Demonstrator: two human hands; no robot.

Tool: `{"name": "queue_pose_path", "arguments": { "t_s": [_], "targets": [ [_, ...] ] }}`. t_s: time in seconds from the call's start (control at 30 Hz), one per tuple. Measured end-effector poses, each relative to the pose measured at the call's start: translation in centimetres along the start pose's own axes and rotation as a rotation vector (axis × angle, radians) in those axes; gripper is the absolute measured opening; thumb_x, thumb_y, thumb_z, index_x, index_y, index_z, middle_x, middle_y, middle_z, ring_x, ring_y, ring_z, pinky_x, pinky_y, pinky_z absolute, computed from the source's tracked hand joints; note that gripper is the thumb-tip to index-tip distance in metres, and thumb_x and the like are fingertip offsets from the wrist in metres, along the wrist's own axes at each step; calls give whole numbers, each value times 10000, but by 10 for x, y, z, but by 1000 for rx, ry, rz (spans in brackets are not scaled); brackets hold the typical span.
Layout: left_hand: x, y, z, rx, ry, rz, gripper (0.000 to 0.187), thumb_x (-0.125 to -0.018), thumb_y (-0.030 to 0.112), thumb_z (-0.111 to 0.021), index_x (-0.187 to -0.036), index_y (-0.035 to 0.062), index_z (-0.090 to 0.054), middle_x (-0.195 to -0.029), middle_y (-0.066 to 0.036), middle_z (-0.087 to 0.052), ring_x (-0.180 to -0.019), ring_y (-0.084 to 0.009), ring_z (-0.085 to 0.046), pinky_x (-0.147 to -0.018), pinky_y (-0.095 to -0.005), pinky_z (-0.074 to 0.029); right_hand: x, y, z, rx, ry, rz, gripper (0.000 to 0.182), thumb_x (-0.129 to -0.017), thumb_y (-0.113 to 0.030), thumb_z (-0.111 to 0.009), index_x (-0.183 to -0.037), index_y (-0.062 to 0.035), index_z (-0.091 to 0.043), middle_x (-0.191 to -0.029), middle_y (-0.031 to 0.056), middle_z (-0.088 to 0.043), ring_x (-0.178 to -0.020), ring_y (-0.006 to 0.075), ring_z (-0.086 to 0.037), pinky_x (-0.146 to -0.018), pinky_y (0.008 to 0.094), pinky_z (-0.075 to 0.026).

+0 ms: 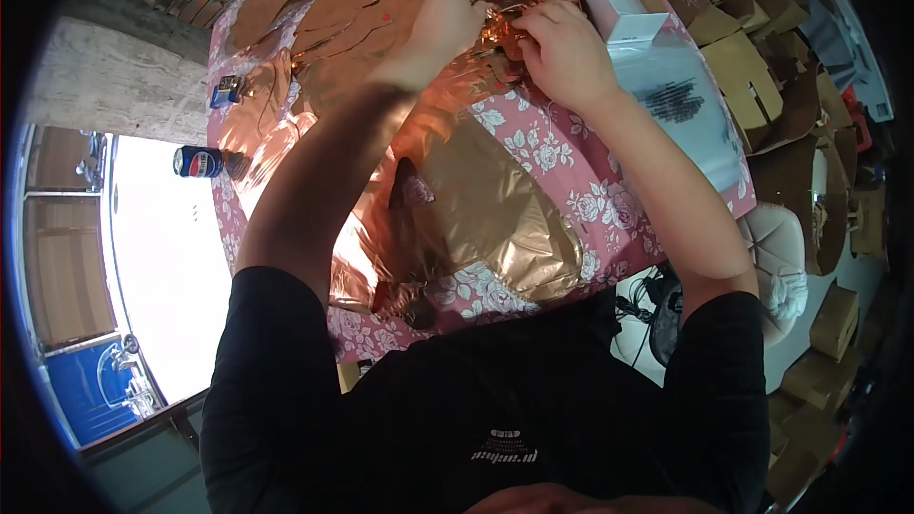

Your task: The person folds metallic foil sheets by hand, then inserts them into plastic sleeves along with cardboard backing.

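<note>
Foil spread over table, far part bunched between both hands. Left hand on it, fingertips hidden; right hand beside, fingers curled onto it. Can't tell if either grips. Step looks like handling the bunched foil; next move probably calls for a light, two-handed touch, as foil looks thin. Floral cloth under; white box near right hand; can at left edge.

Floral tablecloth under gold foil, clear plastic, blue can
</note>
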State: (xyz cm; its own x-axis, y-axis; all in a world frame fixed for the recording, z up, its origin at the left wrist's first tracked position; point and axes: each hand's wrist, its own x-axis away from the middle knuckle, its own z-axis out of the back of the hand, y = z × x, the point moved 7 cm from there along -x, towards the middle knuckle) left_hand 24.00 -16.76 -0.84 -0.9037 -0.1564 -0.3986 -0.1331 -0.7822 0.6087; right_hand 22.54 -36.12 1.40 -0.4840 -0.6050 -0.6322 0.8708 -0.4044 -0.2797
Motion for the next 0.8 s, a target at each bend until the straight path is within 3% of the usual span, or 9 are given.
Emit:
{"name": "queue_pose_path", "arguments": {
  "t_s": [0.03, 0.1, 0.17, 0.2, 0.37, 0.57, 0.6, 0.67, 0.8],
  "targets": [
    [-1, -7, -2, 103, 109, 2, 449, -958, 130, -756, -1358, -29, -629, -1065, -211, -771, -911, -383, -754, -809, -465, -598, -2, -2, 0, 0, 3, 2, 284, -904, -174, -773, -1144, -23, -776, -1115, 150, -731, -1158, 369, -673, -1021, 496, -548],
    [0, -9, 5, 208, 218, 4, 436, -933, 176, -791, -1274, -58, -652, -934, -235, -766, -855, -427, -752, -780, -504, -596, -2, 6, -18, 112, -331, -161, 300, -925, -232, -784, -1136, -19, -776, -1125, 160, -745, -1148, 381, -687, -998, 499, -554],
    [3, -6, 1, 43, 69, -132, 545, -971, 42, -731, -1470, -1, -516, -1205, -177, -759, -946, -318, -758, -822, -434, -601, -2, 9, -19, 133, -351, -177, 293, -940, -251, -777, -1134, -33, -785, -1114, 161, -748, -1129, 386, -693, -989, 496, -558],
    [5, -9, 2, 44, 67, -133, 545, -971, 42, -731, -1470, -1, -516, -1205, -177, -759, -946, -318, -758, -822, -434, -601, -1, 11, -21, 150, -373, -192, 287, -954, -271, -770, -1131, -47, -794, -1103, 162, -751, -1109, 390, -700, -979, 493, -562],
    [23, 16, 15, -117, 142, -479, 234, -917, -59, -695, -1120, 24, -616, -1375, -151, -653, -994, -339, -735, -865, -452, -603, -3, 28, -33, 23, -331, -348, 236, -981, -276, -738, -1119, -100, -812, -1062, 165, -787, -1062, 375, -741, -951, 514, -579],
    [36, 30, 8, -207, -83, -715, 294, -813, -139, -648, -1016, 20, -788, -1487, -137, -621, -1141, -316, -709, -941, -428, -587, -7, 38, -27, -54, -240, -515, 235, -952, -257, -778, -1123, -98, -809, -1074, 175, -794, -1045, 385, -751, -933, 500, -589],
    [36, 30, 5, -205, -84, -714, 294, -813, -139, -648, -1016, 20, -788, -1487, -137, -621, -1141, -316, -709, -941, -428, -587, -6, 40, -27, -42, -231, -515, 240, -935, -250, -801, -1118, -94, -808, -1069, 172, -795, -1044, 380, -752, -930, 495, -590],
    [23, 16, 4, -145, -83, -434, 368, -862, -84, -646, -1157, 40, -827, -1537, -157, -602, -1242, -323, -685, -1014, -402, -570, -5, 42, -29, -72, -190, -499, 232, -917, -231, -825, -1095, -84, -804, -1032, 165, -798, -997, 379, -756, -904, 481, -588],
    [21, 17, 5, -13, -230, -291, 317, -940, 42, -661, -1215, 39, -818, -1532, -159, -622, -1275, -331, -677, -1040, -398, -561, -5, 46, -32, -161, -153, -535, 218, -876, -201, -872, -1022, -62, -790, -979, 150, -797, -953, 364, -761, -875, 456, -587]
  ]
}}
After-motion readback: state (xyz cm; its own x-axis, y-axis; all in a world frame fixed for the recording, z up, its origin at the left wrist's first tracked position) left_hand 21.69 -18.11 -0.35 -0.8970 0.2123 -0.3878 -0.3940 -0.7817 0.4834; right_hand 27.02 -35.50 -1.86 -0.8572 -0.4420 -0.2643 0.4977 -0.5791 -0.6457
